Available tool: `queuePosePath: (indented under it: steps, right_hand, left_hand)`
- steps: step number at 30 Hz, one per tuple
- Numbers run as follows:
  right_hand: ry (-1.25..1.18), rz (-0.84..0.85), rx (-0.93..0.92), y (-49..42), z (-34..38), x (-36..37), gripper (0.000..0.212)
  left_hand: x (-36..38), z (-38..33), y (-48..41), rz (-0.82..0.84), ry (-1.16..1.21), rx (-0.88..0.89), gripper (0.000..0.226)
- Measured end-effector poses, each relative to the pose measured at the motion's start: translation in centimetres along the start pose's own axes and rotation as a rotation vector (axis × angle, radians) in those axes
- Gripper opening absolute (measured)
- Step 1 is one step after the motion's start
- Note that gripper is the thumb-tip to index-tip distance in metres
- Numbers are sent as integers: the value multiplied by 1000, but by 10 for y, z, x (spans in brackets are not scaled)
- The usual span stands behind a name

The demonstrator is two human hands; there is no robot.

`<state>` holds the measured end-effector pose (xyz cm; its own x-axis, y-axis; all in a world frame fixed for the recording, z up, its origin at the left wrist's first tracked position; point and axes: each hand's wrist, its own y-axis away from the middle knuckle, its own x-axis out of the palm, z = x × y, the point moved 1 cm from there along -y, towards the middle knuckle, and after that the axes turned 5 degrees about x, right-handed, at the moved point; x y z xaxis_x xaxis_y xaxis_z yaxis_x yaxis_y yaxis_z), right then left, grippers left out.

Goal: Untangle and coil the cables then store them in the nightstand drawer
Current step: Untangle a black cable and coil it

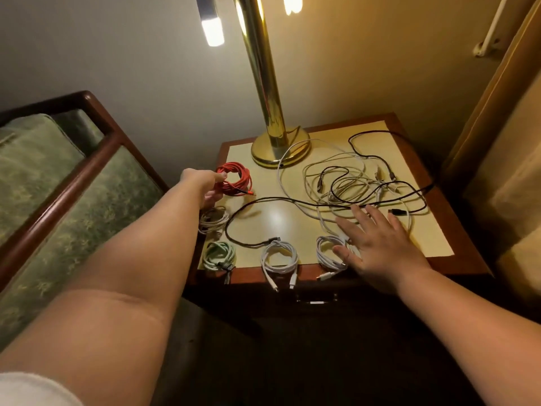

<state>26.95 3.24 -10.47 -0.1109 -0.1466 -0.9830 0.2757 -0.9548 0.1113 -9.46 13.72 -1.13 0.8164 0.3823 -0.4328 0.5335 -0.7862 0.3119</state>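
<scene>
Your left hand [209,186] closes its fingers on the red coil [235,178] at the back-left of the nightstand top [272,218], just beside the brass lamp base [281,149], while your right hand [377,244] lies flat and open, fingers spread, holding nothing, its thumb side over the white coil [332,253] at the front edge. Four coils are lined along the left and front: a pale one [212,221], a green one [219,254], a white one [279,256] in the middle, and the one under your palm. The loose tangle [360,186] of black and white cables sprawls right of centre, directly beyond your right fingertips, so that hand is the nearer one for the next pull. One long black cable [292,200] runs left to right across the top, between your two hands. The drawer handle [317,298] sits below the front edge, drawer apparently closed.
</scene>
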Motion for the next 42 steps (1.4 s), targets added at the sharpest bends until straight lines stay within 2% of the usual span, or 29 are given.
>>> queuePosePath:
  steps: [6,9,12,15,16,18,19,23,27,30,32,38,42]
  right_hand:
    - [-3,6,6,0,-1,2,95]
    - [-2,11,6,0,0,1,94]
    - [3,20,10,1,0,-1,90]
    - [0,31,12,2,1,-3,91]
    - [-5,28,12,2,2,-4,91]
    - [-13,26,12,2,2,-4,90]
    - [-14,29,11,2,2,-5,90]
    - [-31,38,11,3,2,-6,89]
    - [-19,66,8,1,3,-10,90]
    - [-16,51,-5,3,4,-13,107]
    - [-38,46,-10,4,3,-14,115]
    - [-70,44,-20,3,3,-13,112]
    - [-95,30,-29,8,4,-17,102]
  left_hand:
    - [15,7,-18,47,-65,-23,42]
    - [19,10,-25,15,-198,16,46]
    - [23,7,-24,-18,-475,115,53]
    - [29,-4,-17,-82,-777,262,51]
    - [33,-10,-14,-124,-817,352,45]
    - [48,-20,1,-140,-746,557,29]
    - [58,-24,12,-80,-692,652,24]
    - [114,-38,72,371,-599,877,14]
    - [165,-45,106,615,-953,1179,15]
    - [183,-37,109,634,-1172,1217,14]
    - [185,-31,107,616,-1199,1205,11]
    - [182,-26,103,600,-1210,1201,17]
    - [175,-43,107,559,-1092,1195,14]
